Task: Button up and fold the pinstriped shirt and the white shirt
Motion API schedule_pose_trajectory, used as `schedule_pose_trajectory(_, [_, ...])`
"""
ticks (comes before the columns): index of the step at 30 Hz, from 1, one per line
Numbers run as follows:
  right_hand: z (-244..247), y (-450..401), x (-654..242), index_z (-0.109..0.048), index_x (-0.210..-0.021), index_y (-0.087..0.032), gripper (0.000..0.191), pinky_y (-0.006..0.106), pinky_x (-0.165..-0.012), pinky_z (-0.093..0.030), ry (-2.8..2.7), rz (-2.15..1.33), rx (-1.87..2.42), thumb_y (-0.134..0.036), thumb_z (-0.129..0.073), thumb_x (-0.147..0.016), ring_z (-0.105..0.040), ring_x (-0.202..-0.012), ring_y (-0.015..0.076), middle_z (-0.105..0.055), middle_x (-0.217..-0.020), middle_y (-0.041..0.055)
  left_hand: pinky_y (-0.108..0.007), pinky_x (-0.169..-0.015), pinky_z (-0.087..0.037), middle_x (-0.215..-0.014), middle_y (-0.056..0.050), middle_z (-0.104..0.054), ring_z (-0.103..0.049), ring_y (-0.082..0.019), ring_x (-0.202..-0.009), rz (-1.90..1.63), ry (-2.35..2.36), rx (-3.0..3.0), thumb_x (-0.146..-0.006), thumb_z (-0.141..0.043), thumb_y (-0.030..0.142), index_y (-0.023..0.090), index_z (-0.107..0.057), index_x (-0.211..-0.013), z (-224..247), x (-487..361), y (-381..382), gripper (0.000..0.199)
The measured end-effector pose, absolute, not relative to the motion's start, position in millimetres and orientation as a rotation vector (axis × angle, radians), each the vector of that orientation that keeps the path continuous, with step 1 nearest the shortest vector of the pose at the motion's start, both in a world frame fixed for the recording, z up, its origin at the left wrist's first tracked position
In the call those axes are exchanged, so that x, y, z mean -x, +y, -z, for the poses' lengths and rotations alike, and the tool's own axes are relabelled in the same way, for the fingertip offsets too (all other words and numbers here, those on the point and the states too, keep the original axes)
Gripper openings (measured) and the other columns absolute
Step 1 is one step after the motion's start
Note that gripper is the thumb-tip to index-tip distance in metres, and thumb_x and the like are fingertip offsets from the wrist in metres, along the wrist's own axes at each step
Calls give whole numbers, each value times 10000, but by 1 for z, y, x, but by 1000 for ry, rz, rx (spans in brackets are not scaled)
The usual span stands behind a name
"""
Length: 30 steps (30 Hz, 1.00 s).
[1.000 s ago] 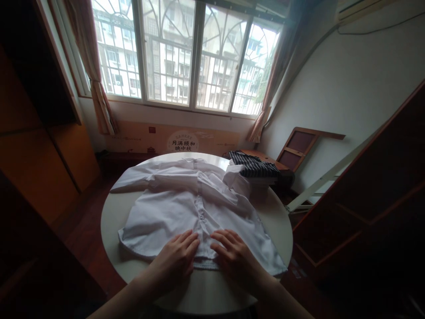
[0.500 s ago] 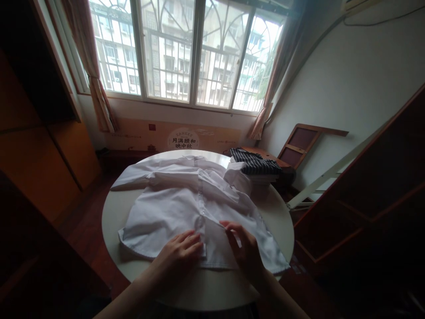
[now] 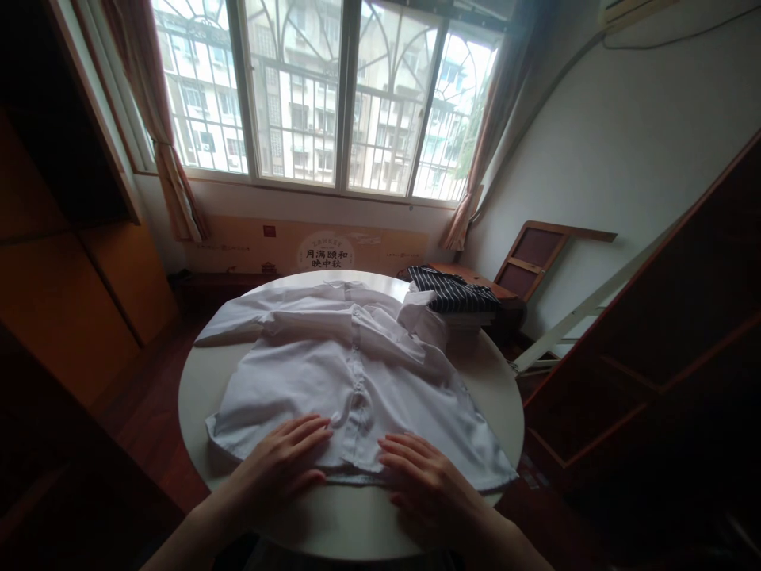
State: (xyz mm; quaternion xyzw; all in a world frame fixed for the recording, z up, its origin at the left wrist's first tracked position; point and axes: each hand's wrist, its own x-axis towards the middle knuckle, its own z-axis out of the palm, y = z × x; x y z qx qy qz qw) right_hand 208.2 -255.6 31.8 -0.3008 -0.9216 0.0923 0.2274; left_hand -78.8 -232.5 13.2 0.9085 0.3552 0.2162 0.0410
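A white long-sleeved shirt is spread out on a round white table, its hem toward me and its button strip running down the middle. My left hand rests on the lower part of the shirt, left of the button strip, fingers stretched out. On the right of the strip, my right hand lies on the hem area, its fingers also extended. Neither hand grips the cloth. The two front edges meet or overlap near the hem. One sleeve reaches out to the left; the right sleeve is bunched near the folded clothes.
Folded clothes with a black-and-white striped piece on top lie at the table's back right. Behind stand a wooden chair and a barred window. Dark wooden furniture rises at the right, orange cabinets at the left.
My right hand has let go of the shirt's front edge and come down flat near the hem. My left hand has moved left. The front edge now lies against the button strip.
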Motion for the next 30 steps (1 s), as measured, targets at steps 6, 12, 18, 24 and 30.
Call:
schedule_pose_trajectory(6, [-26, -245, -302, -516, -1185, -221, 403, 455, -967, -376, -2250, -107, 1241, -341, -522, -800, -426, -1191, 268, -510, -1253, 109, -367, -949, -415, -1228, -52, -544, -488, -241, -1134, -850, 1729, -2548, -783, -462, 494, 244, -566, -1134, -5, 170, -223, 443])
schedule_pose_trajectory(12, [-3, -232, -336, -609, -999, -218, 279, 427, -935, -401, -2015, -171, 1541, -360, -514, -778, -500, -1096, 251, -567, -1158, 95, -312, -839, -469, -1098, -65, -621, -589, -221, -967, -928, 1850, -2202, -721, -500, 526, 212, -541, -1149, 8, 205, -215, 533])
schedule_pose_trajectory(18, [-29, -240, -305, -592, -707, -199, 136, 313, -681, -482, -1949, -541, 1531, -187, -458, -729, -584, -744, 190, -623, -765, 41, -256, -744, -478, -961, -46, -666, -608, -207, -863, -742, 1563, -1938, -695, -514, 426, 199, -660, -965, -19, 174, -224, 382])
schedule_pose_trajectory(24, [-79, -238, -293, -630, -803, -181, 189, 278, -648, -468, -2163, -1098, 1321, -342, -535, -770, -592, -691, 174, -646, -730, 26, -225, -500, -433, -496, -1, -554, -512, -134, -478, -468, 1331, -1882, -763, -394, 551, 177, -692, -838, -64, 168, -218, 484])
schedule_pose_trajectory(30, [-46, -188, -269, -492, -1192, -204, 418, 384, -916, -408, -1926, -373, 1339, -394, -450, -822, -493, -1108, 229, -531, -1216, 93, -361, -900, -405, -1200, -97, -545, -506, -236, -1071, -971, 1720, -2309, -774, -398, 566, 186, -502, -1202, -43, 151, -162, 582])
